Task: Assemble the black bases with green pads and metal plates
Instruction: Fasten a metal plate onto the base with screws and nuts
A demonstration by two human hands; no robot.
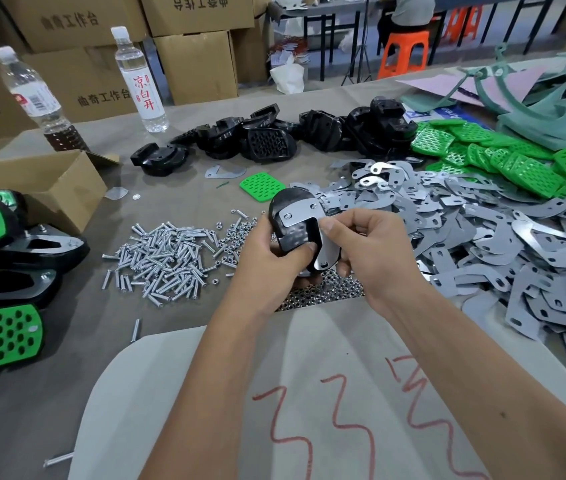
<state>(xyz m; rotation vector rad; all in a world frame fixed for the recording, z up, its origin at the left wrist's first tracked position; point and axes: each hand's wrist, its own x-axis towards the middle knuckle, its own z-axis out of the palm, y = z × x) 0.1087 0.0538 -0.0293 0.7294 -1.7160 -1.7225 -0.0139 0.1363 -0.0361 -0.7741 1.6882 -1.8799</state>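
Over the middle of the surface (177,341), in the one head view we have, we hold a black base (293,225) up off the cloth, our left hand (267,258) curled round its lower end with the thumb pressed on its face, and our right hand (364,247) pinching the lower arm of a shiny metal plate (304,216) that lies against the base. The plate looks seated at its upper holes, though we cannot tell whether any screw is in yet, and no green pad shows on this piece from our angle. We judge this unit partway through: plate being fitted, fastening probably to come. At the left edge a few finished units (4,261), black with green pads, are stacked, so some of the work is done. Much is left: a heap of bare black bases (274,140) lies at the back, green pads (503,157) are piled to the right with one single green pad (262,187) lying apart near us, and a large spread of grey metal plates (465,237) covers the right side. Screws (167,261) lie in a loose pile just left of our hands, and nuts (323,292) directly beneath them.
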